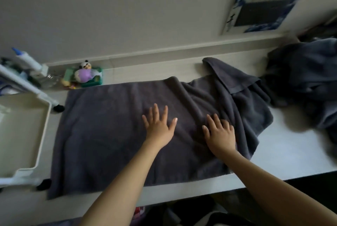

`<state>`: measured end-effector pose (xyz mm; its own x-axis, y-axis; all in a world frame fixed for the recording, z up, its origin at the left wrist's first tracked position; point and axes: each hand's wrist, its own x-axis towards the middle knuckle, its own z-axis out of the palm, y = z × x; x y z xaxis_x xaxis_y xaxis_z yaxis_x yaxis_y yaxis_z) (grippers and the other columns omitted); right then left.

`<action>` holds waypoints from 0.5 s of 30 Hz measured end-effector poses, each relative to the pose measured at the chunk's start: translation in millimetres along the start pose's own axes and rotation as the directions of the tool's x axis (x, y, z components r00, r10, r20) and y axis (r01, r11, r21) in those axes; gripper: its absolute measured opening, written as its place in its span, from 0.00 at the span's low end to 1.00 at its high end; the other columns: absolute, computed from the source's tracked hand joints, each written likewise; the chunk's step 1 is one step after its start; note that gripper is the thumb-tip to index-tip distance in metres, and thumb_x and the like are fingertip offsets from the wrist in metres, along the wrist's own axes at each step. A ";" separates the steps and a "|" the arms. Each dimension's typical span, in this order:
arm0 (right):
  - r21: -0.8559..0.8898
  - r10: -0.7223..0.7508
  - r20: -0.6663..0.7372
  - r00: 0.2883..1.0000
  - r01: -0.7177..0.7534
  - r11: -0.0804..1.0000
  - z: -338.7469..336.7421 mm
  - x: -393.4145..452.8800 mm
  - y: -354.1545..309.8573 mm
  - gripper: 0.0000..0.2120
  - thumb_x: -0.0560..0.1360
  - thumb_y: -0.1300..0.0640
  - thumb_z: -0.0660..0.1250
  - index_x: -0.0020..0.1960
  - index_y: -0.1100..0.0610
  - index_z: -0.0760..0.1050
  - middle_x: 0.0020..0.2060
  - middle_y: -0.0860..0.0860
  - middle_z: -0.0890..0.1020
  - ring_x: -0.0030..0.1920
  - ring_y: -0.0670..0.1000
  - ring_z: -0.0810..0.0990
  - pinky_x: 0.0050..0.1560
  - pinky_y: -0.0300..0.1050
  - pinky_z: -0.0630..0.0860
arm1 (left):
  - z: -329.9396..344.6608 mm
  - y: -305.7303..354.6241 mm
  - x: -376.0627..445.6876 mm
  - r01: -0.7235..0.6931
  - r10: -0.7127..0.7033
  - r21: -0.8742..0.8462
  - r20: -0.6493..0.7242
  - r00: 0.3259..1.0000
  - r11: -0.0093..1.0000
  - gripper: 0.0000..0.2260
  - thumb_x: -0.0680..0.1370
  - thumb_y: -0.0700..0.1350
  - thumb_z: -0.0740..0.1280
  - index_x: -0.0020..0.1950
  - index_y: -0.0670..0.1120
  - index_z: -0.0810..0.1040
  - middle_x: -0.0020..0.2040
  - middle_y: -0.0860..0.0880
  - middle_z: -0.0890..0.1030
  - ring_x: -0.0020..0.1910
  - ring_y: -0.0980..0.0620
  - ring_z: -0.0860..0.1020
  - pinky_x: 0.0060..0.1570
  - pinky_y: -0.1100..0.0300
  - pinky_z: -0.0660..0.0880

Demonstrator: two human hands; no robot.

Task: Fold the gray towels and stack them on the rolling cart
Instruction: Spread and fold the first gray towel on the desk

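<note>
The gray towel (109, 134) lies spread on the tabletop (291, 156), long axis left to right, right end still rumpled. We press both hands flat, fingers straight: left hand (159, 127) mid-towel, right hand (219, 134) nearer the wrinkles; rolling cart (42, 134) sits left

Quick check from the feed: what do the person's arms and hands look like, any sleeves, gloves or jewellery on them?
Both forearms are bare for as far as the view shows them, with no sleeve edge in sight. The left hand and the right hand wear no gloves. No watch, bracelet or ring shows on the wrists or fingers, though the picture is dim and a little blurred. Fingernails look short and unpainted.
</note>
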<state>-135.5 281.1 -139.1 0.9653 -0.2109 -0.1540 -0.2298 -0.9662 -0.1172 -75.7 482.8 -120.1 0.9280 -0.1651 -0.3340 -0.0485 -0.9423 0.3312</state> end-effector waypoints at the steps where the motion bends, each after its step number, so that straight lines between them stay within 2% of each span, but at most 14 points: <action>1: 0.023 -0.005 -0.074 0.997 0.007 1.000 -6.9 2.6 8.8 0.29 0.76 0.40 0.44 0.70 0.51 0.68 0.67 0.55 0.73 0.61 0.61 0.73 0.59 0.54 0.66 | 2.5 17.2 2.8 -0.039 0.039 -0.010 0.017 0.999 0.999 0.29 0.80 0.62 0.46 0.77 0.53 0.43 0.76 0.44 0.36 0.75 0.46 0.35 0.70 0.42 0.32; 3: 0.093 0.055 -0.200 0.978 -0.037 0.995 -16.8 12.0 31.6 0.25 0.76 0.44 0.48 0.65 0.53 0.73 0.60 0.56 0.77 0.56 0.61 0.75 0.57 0.53 0.64 | 9.2 46.7 7.1 -0.086 0.088 -0.030 0.044 0.995 0.996 0.29 0.80 0.61 0.46 0.77 0.52 0.43 0.77 0.45 0.37 0.75 0.47 0.36 0.71 0.42 0.33; 6: 0.239 0.225 -0.242 0.944 -0.167 0.957 -24.6 30.9 73.5 0.25 0.76 0.45 0.50 0.66 0.56 0.72 0.63 0.58 0.74 0.60 0.63 0.71 0.61 0.54 0.60 | 21.2 83.7 15.1 -0.103 0.106 -0.038 0.073 0.992 0.994 0.28 0.80 0.61 0.46 0.77 0.52 0.44 0.77 0.45 0.38 0.76 0.47 0.38 0.71 0.42 0.35; 9: 0.321 0.303 -0.135 0.943 -0.248 0.914 -25.0 49.7 104.9 0.22 0.80 0.48 0.54 0.71 0.55 0.65 0.72 0.58 0.64 0.70 0.61 0.61 0.69 0.56 0.56 | 30.8 111.1 23.7 -0.102 0.109 -0.068 0.101 0.989 0.992 0.28 0.80 0.61 0.46 0.77 0.52 0.44 0.77 0.45 0.39 0.76 0.48 0.39 0.72 0.43 0.36; 11: 0.333 0.290 -0.080 0.954 -0.248 0.909 -24.7 62.6 124.3 0.24 0.80 0.48 0.56 0.74 0.54 0.60 0.75 0.56 0.58 0.74 0.59 0.56 0.72 0.54 0.53 | 38.1 130.1 30.5 -0.095 0.102 -0.078 0.083 0.991 0.992 0.28 0.80 0.60 0.47 0.77 0.52 0.45 0.78 0.45 0.40 0.76 0.47 0.39 0.72 0.43 0.36; 15: 0.353 0.278 -0.088 0.957 -0.231 0.907 -27.7 81.5 145.3 0.26 0.79 0.47 0.56 0.74 0.54 0.59 0.75 0.55 0.59 0.73 0.58 0.56 0.70 0.54 0.53 | 49.2 158.4 43.8 -0.106 0.108 -0.059 0.043 0.993 0.993 0.28 0.80 0.60 0.48 0.77 0.52 0.46 0.78 0.45 0.42 0.76 0.48 0.40 0.71 0.43 0.35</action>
<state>-86.7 119.5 -141.6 0.8706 -0.4830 -0.0936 -0.4749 -0.7751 -0.4169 -60.9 312.0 -125.6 0.9007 -0.2784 -0.3337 -0.1241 -0.9007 0.4164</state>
